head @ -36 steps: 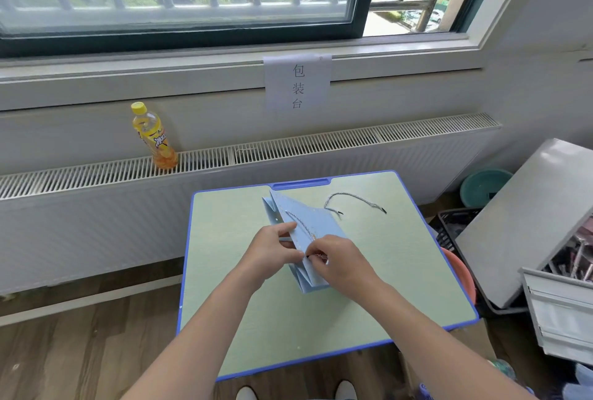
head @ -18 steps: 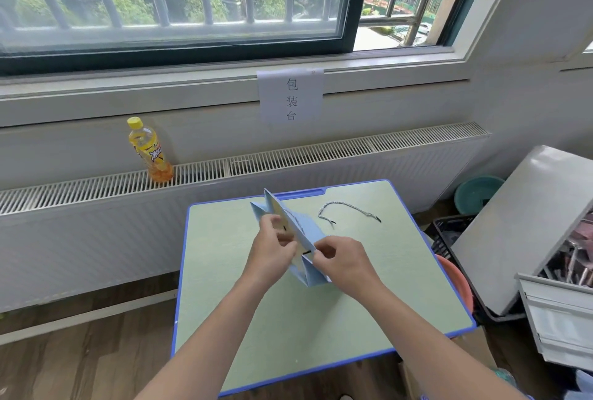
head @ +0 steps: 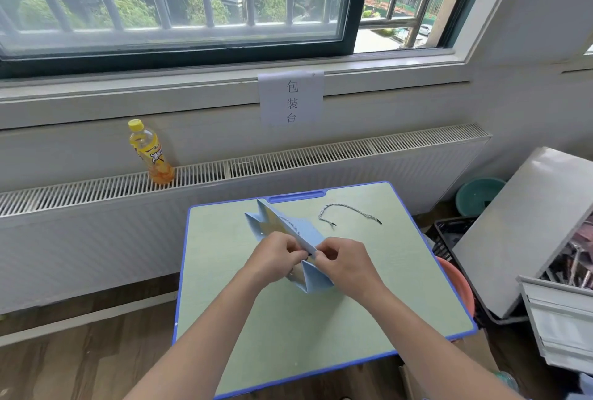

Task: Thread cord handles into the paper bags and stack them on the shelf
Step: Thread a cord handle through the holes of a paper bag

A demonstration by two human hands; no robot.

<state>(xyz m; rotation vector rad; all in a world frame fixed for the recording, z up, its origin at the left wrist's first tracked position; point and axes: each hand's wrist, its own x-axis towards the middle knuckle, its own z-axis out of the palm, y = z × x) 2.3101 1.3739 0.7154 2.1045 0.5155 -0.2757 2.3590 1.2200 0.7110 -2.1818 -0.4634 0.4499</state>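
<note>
Head view looks down on a pale green worktop [head: 321, 319] with a blue rim, set against a long white radiator cover [head: 288, 162] below a barred window. At the middle of the worktop lies a light blue paper bag [head: 290, 231], partly opened so that its pleated sides stand up at the far end and at the near end. A striped cord [head: 292, 224] runs along the bag's upper panel toward the hands. The left hand [head: 276, 260] and the right hand [head: 345, 261] meet over the near part of the bag; the fingers of both are curled and pinch the bag's edge between them, left from the left side, right from the right side. Whether either hand also holds the cord's end cannot be told, since the fingers cover that spot. A second cord handle [head: 348, 213] lies loose on the worktop, to the right of the bag and apart from it, curved in an arc with dark tips at both ends. On the radiator cover stands a yellow drink bottle [head: 150, 152], upright, well to the left. A paper sign [head: 291, 98] with three characters hangs below the window sill.
</note>
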